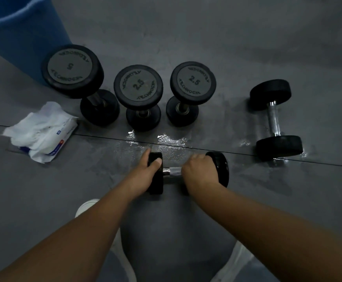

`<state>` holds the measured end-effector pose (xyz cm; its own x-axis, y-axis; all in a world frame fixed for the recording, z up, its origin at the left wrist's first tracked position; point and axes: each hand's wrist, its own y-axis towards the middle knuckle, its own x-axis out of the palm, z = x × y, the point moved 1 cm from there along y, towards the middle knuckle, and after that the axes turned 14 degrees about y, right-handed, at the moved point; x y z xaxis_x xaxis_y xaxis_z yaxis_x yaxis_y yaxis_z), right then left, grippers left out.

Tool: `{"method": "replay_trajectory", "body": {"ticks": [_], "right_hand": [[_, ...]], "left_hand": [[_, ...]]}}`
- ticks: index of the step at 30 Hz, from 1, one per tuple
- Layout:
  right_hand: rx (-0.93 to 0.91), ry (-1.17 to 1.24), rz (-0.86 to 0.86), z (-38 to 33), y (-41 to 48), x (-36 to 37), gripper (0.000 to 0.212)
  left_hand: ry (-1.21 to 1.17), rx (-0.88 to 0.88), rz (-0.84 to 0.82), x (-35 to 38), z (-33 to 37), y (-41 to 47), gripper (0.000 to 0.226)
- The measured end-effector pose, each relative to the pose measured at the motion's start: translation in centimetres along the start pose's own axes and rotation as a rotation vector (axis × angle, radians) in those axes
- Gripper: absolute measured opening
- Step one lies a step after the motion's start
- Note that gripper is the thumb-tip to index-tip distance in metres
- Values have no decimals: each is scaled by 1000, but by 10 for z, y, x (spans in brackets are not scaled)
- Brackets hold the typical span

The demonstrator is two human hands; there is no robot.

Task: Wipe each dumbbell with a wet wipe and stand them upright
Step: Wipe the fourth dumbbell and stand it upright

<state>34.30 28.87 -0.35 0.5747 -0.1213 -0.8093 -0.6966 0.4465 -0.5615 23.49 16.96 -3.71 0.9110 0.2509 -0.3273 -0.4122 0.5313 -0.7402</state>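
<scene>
Both hands grip one small black rubber dumbbell with a chrome handle (174, 171), which lies on its side on the grey floor (247, 47) just in front of the person. The left hand (145, 173) clasps the left head with its thumb laid across the top. The right hand (200, 171) has its fingers curled over the handle's end against the right head. There are five dumbbells: this one, three standing upright behind it, marked 5 (72, 68), 2.5 (138, 84) and 2.5 (193, 80), and one lying at right (274, 117). One white pack of wet wipes (41, 131) lies at left, and one blue bucket (13, 27) stands beyond it.
</scene>
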Motion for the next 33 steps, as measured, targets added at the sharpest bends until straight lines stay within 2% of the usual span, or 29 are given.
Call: {"method": "replay_trajectory", "body": {"ticks": [2, 4, 8, 11, 13, 16, 20, 23, 26, 28, 30, 33], "right_hand": [[-5, -213, -60, 2, -4, 7, 33], [-60, -244, -77, 2, -8, 4, 30], [-118, 50, 94, 11, 3, -13, 25], [-64, 105, 40, 7, -1, -1, 37], [-62, 140, 30, 0, -9, 2, 35], [-52, 239, 172, 10, -1, -9, 36], [-72, 318, 138, 15, -8, 0, 36], [-6, 557, 205, 21, -2, -7, 25], [117, 996, 254, 16, 17, -1, 18], [40, 1105, 218, -9, 18, 11, 21], [-35, 1127, 218, -21, 13, 19, 21], [42, 1278, 317, -9, 13, 22, 20]], "left_hand": [[14, 10, 18, -1, 2, 3, 67], [35, 17, 28, 0, 1, 6, 64], [43, 16, 39, 0, 0, 7, 63], [44, 26, 39, 0, 1, 8, 64], [55, 23, 35, 0, 1, 8, 72], [54, 21, 55, -1, 4, 8, 74], [54, 32, 199, -2, 19, 7, 69], [112, 40, 197, -2, 20, 6, 73], [75, 131, 32, -8, 10, -4, 83], [-10, 148, -58, -14, 5, -8, 89], [-12, 156, -41, -14, -1, -5, 85], [-29, 137, 51, -13, -1, 1, 63]]}}
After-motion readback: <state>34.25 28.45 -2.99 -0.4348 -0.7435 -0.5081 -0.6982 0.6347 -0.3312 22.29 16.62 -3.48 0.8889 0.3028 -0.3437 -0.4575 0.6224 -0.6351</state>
